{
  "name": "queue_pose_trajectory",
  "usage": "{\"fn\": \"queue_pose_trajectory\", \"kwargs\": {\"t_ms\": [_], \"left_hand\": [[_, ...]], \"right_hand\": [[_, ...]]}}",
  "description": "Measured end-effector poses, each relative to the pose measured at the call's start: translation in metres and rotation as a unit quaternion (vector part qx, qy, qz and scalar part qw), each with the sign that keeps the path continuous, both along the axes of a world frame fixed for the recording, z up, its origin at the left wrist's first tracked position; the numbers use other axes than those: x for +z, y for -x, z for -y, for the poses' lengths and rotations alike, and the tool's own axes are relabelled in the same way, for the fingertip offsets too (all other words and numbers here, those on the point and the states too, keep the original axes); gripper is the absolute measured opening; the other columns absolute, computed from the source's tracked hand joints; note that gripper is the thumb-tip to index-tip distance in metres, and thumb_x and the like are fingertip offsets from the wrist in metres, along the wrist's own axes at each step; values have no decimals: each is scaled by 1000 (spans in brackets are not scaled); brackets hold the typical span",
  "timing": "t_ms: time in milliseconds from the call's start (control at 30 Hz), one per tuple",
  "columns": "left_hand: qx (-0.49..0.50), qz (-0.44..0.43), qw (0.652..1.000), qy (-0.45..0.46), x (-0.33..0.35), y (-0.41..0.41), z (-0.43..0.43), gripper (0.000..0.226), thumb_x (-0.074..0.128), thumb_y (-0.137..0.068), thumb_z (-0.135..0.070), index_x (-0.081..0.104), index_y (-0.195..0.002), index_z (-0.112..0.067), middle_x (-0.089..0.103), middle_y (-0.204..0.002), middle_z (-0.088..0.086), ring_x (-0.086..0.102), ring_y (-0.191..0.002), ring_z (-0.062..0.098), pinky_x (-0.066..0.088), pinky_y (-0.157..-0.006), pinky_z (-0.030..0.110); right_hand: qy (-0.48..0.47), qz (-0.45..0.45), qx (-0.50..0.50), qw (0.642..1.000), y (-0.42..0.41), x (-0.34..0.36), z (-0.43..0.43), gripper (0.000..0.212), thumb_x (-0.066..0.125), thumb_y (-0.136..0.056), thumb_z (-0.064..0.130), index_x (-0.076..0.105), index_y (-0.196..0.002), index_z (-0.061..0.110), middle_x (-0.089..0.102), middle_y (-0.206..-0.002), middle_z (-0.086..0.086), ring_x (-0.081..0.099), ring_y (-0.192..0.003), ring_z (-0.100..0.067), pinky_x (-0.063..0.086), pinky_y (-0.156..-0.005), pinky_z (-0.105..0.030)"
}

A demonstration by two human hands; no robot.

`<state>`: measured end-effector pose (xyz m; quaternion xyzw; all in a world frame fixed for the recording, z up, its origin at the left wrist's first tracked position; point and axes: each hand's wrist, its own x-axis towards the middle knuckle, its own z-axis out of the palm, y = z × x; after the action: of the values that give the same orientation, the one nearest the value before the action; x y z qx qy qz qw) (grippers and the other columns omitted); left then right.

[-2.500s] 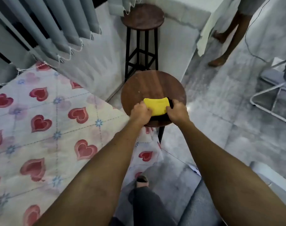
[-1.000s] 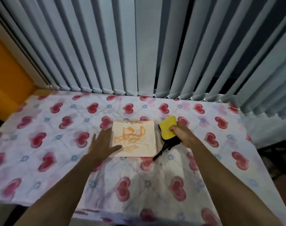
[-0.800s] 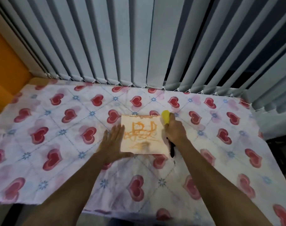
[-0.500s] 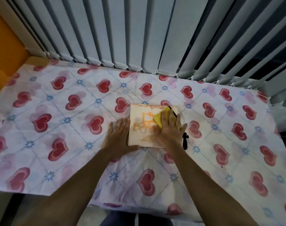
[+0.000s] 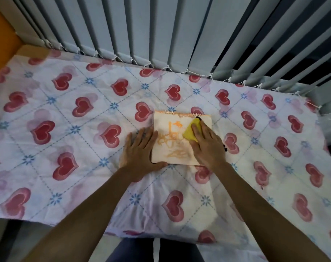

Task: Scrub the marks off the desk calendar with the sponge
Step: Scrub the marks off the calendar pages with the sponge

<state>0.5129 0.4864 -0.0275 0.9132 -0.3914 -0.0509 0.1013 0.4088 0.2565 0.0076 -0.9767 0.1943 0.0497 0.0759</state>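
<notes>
A spiral-bound desk calendar [image 5: 172, 146] lies flat on the table, its pale page covered with orange scribbles. My right hand [image 5: 208, 146] presses a yellow sponge [image 5: 191, 131] onto the right half of the page; a black part of the sponge pokes out at its top and by my wrist. My left hand [image 5: 140, 150] lies flat with fingers spread on the cloth, its fingertips on the calendar's left edge.
The table wears a white cloth [image 5: 85, 129] printed with red hearts and blue flowers. Grey vertical blinds [image 5: 161, 35] hang right behind its far edge. An orange wall [image 5: 0, 35] is at the far left. The table's near edge is just below my forearms.
I turned from the stool to the table, laid my left hand beside the calendar and brought the sponge from the calendar's right side onto its page.
</notes>
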Motion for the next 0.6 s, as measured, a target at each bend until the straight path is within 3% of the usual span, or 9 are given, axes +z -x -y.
{"fn": "queue_pose_trajectory", "kwargs": {"t_ms": [67, 167, 300, 367, 500, 600], "left_hand": [[-5, -1, 1000, -8, -1, 0, -1, 107, 36, -66, -85, 26, -149, -19, 34, -155, 7, 32, -143, 29, 8, -115, 52], [0, -3, 1000, -21, 1, 0, -1, 109, 34, -67, -86, 26, -149, -15, 32, -156, 7, 28, -144, 28, 10, -117, 53], [2, -2, 999, -32, 3, 0, 0, 112, 32, -67, -87, 30, -147, -9, 36, -154, 10, 33, -142, 30, 10, -116, 52], [4, -3, 1000, -24, 2, 0, 1, 114, 33, -67, -87, 29, -147, -7, 36, -153, 11, 34, -141, 30, 12, -115, 54], [12, -23, 1000, -13, -1, 0, 1, 114, 31, -66, -89, 24, -148, -11, 33, -156, 7, 30, -143, 28, 11, -115, 55], [13, -25, 999, -16, -2, -1, 1, 114, 31, -65, -90, 27, -147, -11, 36, -154, 7, 32, -142, 27, 10, -115, 52]], "right_hand": [[-10, -13, -35, 999, -25, 1, -6, 59, 34, -97, 42, 16, -151, 27, 6, -163, -3, 20, -145, -28, 24, -112, -49], [-40, -2, 9, 999, -43, 7, -27, 57, 35, -91, 44, 28, -146, 28, 11, -162, 2, 20, -144, -25, 24, -111, -52], [-39, 6, 119, 992, -11, 8, -30, 60, 31, -86, 69, 39, -135, 34, 26, -157, 8, 31, -138, -21, 34, -106, -48], [-45, 7, 110, 993, 1, 8, -19, 66, 31, -81, 76, 41, -132, 36, 29, -155, 11, 35, -135, -20, 36, -104, -48], [-56, 14, 17, 998, -31, 9, -12, 78, 35, -81, 76, 24, -144, 31, 33, -155, 4, 35, -134, -28, 32, -103, -51], [-49, 3, 40, 998, -59, 7, -27, 77, 36, -88, 68, 10, -150, 31, 25, -158, 6, 28, -138, -26, 27, -106, -50]]}}
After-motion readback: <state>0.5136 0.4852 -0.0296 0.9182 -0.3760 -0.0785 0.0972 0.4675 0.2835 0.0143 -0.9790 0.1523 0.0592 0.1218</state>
